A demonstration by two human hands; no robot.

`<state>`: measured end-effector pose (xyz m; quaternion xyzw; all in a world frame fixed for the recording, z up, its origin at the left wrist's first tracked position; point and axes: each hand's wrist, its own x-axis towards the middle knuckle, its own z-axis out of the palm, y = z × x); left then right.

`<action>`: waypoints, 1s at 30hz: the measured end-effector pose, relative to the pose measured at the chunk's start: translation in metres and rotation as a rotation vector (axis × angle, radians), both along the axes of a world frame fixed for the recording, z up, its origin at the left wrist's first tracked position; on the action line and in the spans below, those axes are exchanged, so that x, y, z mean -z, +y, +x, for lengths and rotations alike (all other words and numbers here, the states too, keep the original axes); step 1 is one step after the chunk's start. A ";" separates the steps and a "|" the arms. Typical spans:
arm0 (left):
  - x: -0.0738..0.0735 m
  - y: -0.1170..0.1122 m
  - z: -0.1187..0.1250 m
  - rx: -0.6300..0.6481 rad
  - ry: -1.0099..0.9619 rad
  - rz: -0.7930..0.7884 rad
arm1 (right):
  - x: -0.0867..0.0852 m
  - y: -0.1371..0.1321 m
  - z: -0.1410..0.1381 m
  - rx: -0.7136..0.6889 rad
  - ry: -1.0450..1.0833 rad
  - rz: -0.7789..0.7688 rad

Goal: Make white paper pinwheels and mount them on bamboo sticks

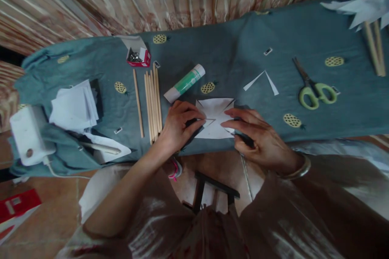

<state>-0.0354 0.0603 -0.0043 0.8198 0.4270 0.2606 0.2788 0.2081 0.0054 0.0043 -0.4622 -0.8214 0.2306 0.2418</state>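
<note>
A white paper square (214, 110) with cuts from its corners lies near the front edge of a board covered in blue-grey cloth (243, 40). My left hand (178, 123) presses its left side, fingers curled, with the thumb and a fingertip pinching a folded corner toward the middle. My right hand (258, 137) rests on the paper's right side, fingers pressed together, a dark thin object partly showing beneath it. A glue stick (184, 83) with a green label lies just behind the paper.
Several wooden sticks (152, 103) lie left of my hands. Green-handled scissors (314, 89) and paper offcuts (261, 81) lie at right. A red box of pins (138, 56) sits behind. A stack of white paper (74, 107) lies far left, paper pinwheels (364, 2) far right.
</note>
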 end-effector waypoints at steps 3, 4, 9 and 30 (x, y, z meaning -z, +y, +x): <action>0.002 0.001 0.004 -0.026 -0.006 -0.018 | 0.001 0.000 0.000 0.008 -0.002 0.014; 0.002 0.001 0.004 -0.035 -0.006 -0.022 | 0.001 0.000 -0.001 0.009 -0.003 0.019; 0.002 0.002 0.007 -0.060 0.006 -0.046 | 0.002 0.000 -0.001 0.024 0.002 0.030; 0.001 0.005 0.010 -0.061 0.069 -0.051 | -0.003 0.001 -0.007 0.021 -0.025 0.021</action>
